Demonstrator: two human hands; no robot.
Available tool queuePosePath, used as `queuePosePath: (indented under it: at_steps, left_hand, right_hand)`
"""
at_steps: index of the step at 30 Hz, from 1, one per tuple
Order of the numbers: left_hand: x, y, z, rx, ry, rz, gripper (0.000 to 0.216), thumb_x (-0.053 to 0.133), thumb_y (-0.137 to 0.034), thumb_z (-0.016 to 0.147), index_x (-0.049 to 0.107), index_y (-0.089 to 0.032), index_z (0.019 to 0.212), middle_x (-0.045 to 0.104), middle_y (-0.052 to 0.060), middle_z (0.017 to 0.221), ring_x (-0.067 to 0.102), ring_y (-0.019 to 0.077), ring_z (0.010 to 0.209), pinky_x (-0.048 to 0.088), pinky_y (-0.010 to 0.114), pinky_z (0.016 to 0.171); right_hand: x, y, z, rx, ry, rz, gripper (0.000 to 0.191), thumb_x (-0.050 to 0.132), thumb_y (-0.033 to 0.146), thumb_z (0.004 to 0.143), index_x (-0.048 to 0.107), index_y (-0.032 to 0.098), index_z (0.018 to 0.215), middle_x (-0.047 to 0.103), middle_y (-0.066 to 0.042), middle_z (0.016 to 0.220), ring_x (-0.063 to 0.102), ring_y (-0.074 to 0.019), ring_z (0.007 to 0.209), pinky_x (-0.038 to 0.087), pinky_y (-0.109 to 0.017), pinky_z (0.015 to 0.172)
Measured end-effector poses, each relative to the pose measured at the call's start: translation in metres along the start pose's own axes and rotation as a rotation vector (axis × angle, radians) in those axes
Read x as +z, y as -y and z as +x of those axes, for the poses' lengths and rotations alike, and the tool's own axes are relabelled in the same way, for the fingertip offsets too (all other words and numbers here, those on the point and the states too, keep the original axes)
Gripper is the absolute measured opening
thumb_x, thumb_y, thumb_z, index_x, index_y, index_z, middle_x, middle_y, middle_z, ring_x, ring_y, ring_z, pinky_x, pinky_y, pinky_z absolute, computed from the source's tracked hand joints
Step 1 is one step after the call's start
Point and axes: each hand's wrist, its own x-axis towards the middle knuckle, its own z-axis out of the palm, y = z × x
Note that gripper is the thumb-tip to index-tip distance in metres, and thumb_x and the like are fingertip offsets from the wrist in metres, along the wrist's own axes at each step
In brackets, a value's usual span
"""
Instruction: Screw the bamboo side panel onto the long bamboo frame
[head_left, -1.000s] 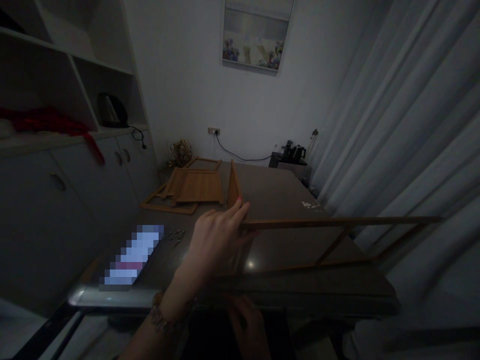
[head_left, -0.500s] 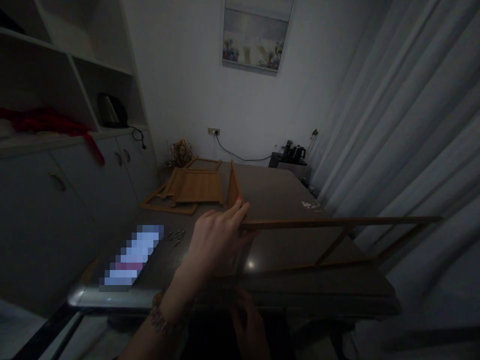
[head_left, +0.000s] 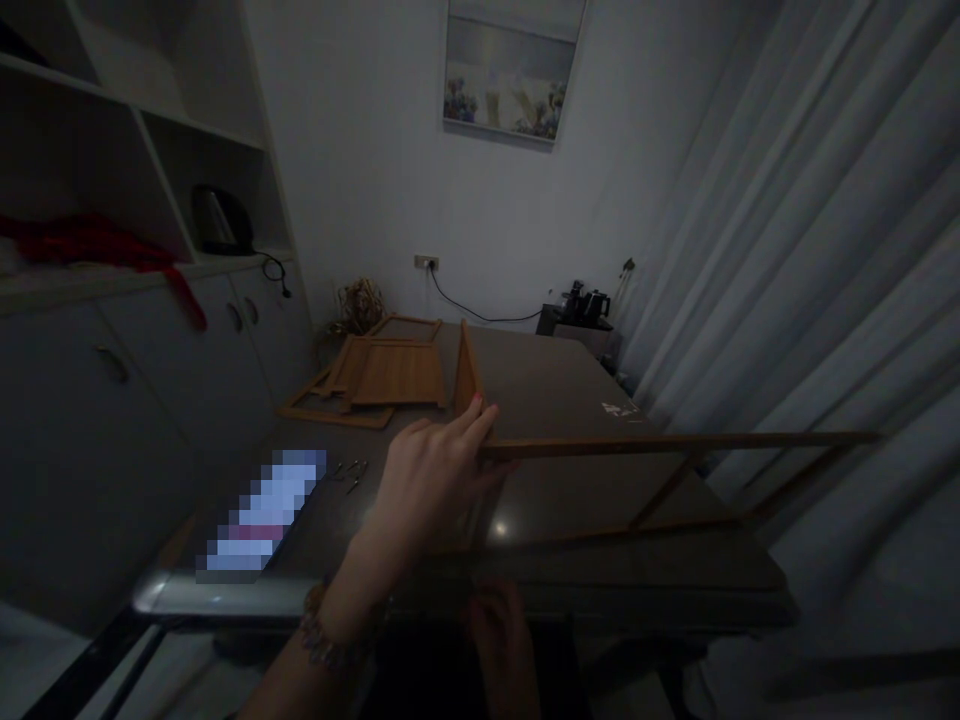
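My left hand [head_left: 431, 480] grips the near corner of a wooden frame [head_left: 675, 442] that stands on edge across the dark table [head_left: 555, 385], with its long top rail running off to the right. A second upright wooden panel [head_left: 466, 370] joins it at that corner and runs toward the far end. My right hand [head_left: 502, 645] is low at the table's near edge, in shadow, its fingers hard to make out.
Flat wooden panels and frames [head_left: 375, 375] lie on the table's far left. Small screws [head_left: 351, 470] sit beside a blurred rectangular item [head_left: 259, 512]. White cabinets with a kettle [head_left: 217, 220] line the left. Curtains [head_left: 810, 250] hang on the right.
My right hand has shifted slightly below the table edge. The left hand and the frame have stayed put.
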Motion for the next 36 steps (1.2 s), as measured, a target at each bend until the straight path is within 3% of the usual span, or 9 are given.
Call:
queuePosePath:
  at_steps: [13,17,22,27,30,36]
  left_hand:
    - [0.000,0.000,0.001,-0.001,-0.001,0.004,0.057,0.062,-0.047,0.078,0.053,-0.022,0.128,0.058,0.006,0.129,0.069,0.0238,0.081,0.053,0.038,0.069]
    - [0.001,0.000,0.001,0.002,-0.010,0.003,0.057,0.062,-0.048,0.078,0.053,-0.022,0.128,0.058,0.005,0.129,0.069,0.0240,0.080,0.054,0.040,0.068]
    - [0.002,0.001,0.001,0.007,-0.020,-0.002,0.057,0.062,-0.048,0.078,0.053,-0.021,0.128,0.059,0.006,0.127,0.069,0.0239,0.080,0.054,0.039,0.068]
    - [0.002,0.001,0.001,0.012,-0.033,0.012,0.057,0.062,-0.048,0.077,0.053,-0.021,0.127,0.059,0.006,0.127,0.069,0.0241,0.078,0.054,0.039,0.065]
    - [0.002,0.001,0.000,0.011,-0.032,0.018,0.058,0.063,-0.048,0.077,0.053,-0.021,0.128,0.059,0.005,0.128,0.069,0.0243,0.077,0.053,0.039,0.065]
    - [0.002,0.001,0.001,0.005,-0.018,0.013,0.058,0.062,-0.049,0.077,0.053,-0.021,0.127,0.060,0.007,0.127,0.069,0.0243,0.076,0.053,0.039,0.064]
  right_hand:
    - [0.005,0.004,0.005,0.233,-0.107,0.207,0.052,0.073,0.065,0.060,0.059,0.020,0.083,0.061,0.003,0.059,0.053,-0.0115,0.052,0.043,-0.021,0.051]
    - [0.005,0.000,0.003,0.209,-0.128,0.141,0.051,0.066,0.069,0.065,0.062,0.020,0.079,0.060,0.002,0.060,0.054,-0.0121,0.054,0.044,-0.022,0.053]
    - [0.000,-0.009,0.000,0.228,-0.220,0.024,0.052,0.062,0.070,0.067,0.068,0.021,0.084,0.070,-0.004,0.074,0.063,-0.0178,0.064,0.051,-0.026,0.062]
    - [-0.002,-0.003,-0.001,0.187,-0.191,0.015,0.040,0.067,0.061,0.068,0.071,0.024,0.082,0.072,-0.003,0.082,0.067,-0.0203,0.072,0.053,-0.025,0.061]
    - [0.003,0.005,-0.001,0.171,-0.103,0.011,0.038,0.063,0.059,0.072,0.070,0.023,0.081,0.072,-0.003,0.082,0.067,-0.0204,0.074,0.053,-0.024,0.064]
    - [0.007,0.007,-0.002,0.047,-0.035,-0.192,0.030,0.055,0.048,0.084,0.068,0.021,0.089,0.072,-0.004,0.089,0.067,-0.0190,0.081,0.050,-0.022,0.069]
